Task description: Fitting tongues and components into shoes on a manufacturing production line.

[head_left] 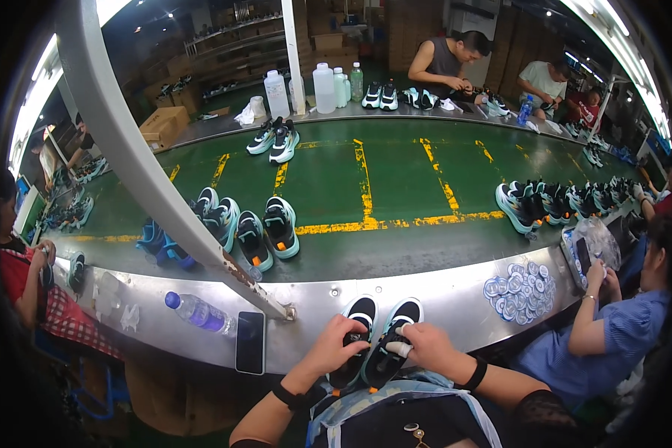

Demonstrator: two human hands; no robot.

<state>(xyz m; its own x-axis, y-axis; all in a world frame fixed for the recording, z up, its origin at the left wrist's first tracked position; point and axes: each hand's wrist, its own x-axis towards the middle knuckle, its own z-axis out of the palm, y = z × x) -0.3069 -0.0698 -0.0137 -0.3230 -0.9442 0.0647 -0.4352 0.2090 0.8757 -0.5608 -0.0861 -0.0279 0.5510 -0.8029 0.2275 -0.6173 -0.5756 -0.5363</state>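
At the near edge of the metal ledge, a pair of black sneakers with white and mint soles stands side by side, toes pointing away from me. My left hand (339, 344) grips the left sneaker (361, 308), its thumb and fingers bent over the shoe's upper. Across the opening of the right sneaker (405, 310) lies my right hand (431, 346), with pale covers on its fingertips, closed on the upper. Orange tabs show at both heels. A black phone (251, 343) lies left of my left hand, beside a water bottle with a purple label (199, 313).
A slanted white post (157, 179) rises from the ledge at left. Beyond runs a green conveyor belt (325, 190) carrying several sneakers (280, 226). Round printed discs (520, 292) are heaped at right, near a seated co-worker (612, 328). Other people work across the belt and at far left.
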